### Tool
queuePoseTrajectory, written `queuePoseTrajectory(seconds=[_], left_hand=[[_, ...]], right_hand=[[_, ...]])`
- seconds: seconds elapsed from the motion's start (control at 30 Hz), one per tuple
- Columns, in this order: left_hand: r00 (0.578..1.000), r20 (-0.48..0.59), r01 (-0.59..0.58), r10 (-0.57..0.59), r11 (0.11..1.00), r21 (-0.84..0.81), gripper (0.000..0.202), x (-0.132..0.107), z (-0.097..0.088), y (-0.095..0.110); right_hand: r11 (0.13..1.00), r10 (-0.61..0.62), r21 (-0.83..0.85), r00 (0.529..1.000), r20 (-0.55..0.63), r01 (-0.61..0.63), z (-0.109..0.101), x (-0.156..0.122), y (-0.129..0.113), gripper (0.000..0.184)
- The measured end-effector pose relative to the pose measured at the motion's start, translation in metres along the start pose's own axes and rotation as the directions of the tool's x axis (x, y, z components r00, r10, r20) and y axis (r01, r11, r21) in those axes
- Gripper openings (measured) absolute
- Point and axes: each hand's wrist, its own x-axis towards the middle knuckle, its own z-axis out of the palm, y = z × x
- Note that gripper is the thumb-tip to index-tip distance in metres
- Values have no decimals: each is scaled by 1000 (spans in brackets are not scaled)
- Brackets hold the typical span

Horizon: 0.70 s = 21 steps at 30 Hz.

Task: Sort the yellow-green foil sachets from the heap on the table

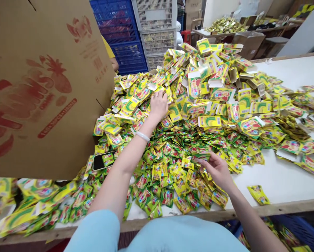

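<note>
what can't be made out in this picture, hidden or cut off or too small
In the head view:
Left hand: exactly what it touches, hidden beneath the hand itself.
Carton: its top, cut off by the upper edge.
Yellow sleeve: most of its wearer, hidden by the carton.
Small packets: fine print, too small.
Blue crate: lower part, cut off by the bottom edge.

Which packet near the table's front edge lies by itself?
The yellow packet right of the right wrist: bare white tabletop surrounds it, while the others crowd together.
</note>
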Motion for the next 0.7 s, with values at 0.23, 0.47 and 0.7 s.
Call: queuePoseTrajectory(seconds=[0.23, 0.47, 0.7], left_hand=[[926, 20, -330, 376, 835, -439, 30, -77, -69, 32], [961, 248, 236, 127, 97, -967, 65, -169, -47, 72], [813, 582, 562, 3, -264, -784, 47, -208, -22, 90]], right_hand=[[993, -96, 68, 995, 23, 94, -23, 12, -32, 18], [904, 71, 387, 957, 282, -181, 21, 13, -26, 25], [944, -36, 328, 998, 45, 20, 6, 6, -46, 16]])
